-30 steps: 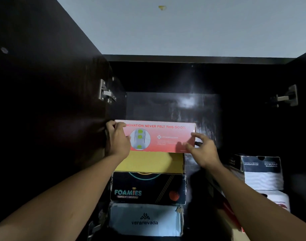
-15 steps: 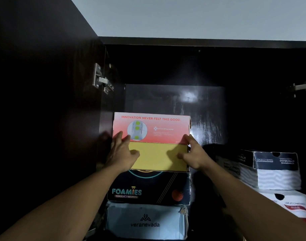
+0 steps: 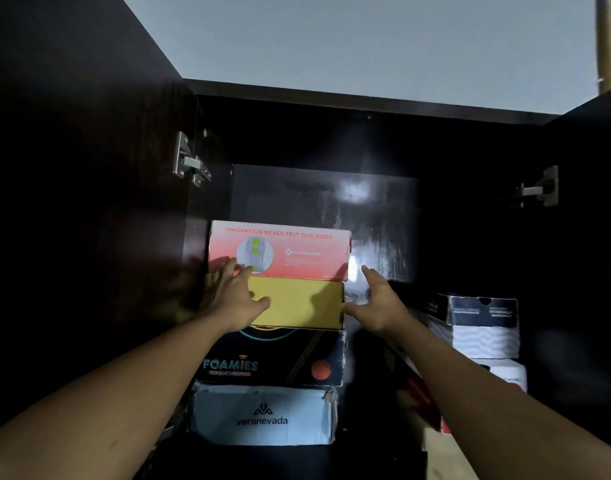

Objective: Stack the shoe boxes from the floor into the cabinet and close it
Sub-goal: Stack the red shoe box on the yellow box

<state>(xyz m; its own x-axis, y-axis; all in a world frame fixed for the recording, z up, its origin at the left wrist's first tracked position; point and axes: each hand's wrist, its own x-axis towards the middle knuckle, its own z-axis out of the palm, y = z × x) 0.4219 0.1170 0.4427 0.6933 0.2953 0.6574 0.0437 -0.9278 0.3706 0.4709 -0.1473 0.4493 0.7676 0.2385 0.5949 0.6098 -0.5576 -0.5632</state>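
Note:
Inside the dark cabinet (image 3: 332, 133) a stack of shoe boxes stands at the left: a pink-red box (image 3: 297, 251) on top, a yellow box (image 3: 297, 303) under it, a black Foamies box (image 3: 273, 358), and a pale blue veranevada box (image 3: 262, 414) at the bottom. My left hand (image 3: 233, 296) lies flat with fingers spread across the left front of the pink and yellow boxes. My right hand (image 3: 375, 299) is open beside the stack's right edge, fingers apart, touching the yellow box's corner at most.
A second, lower stack of white and navy shoe boxes (image 3: 481, 323) stands at the cabinet's right. Both doors hang open, with metal hinges at left (image 3: 189, 161) and right (image 3: 539, 190). The space above the boxes is dark and unfilled.
The pink-red box has gone from being held at its ends to resting on the yellow box. Both hands slid down and loosened off it; my right hand has drifted out to the right.

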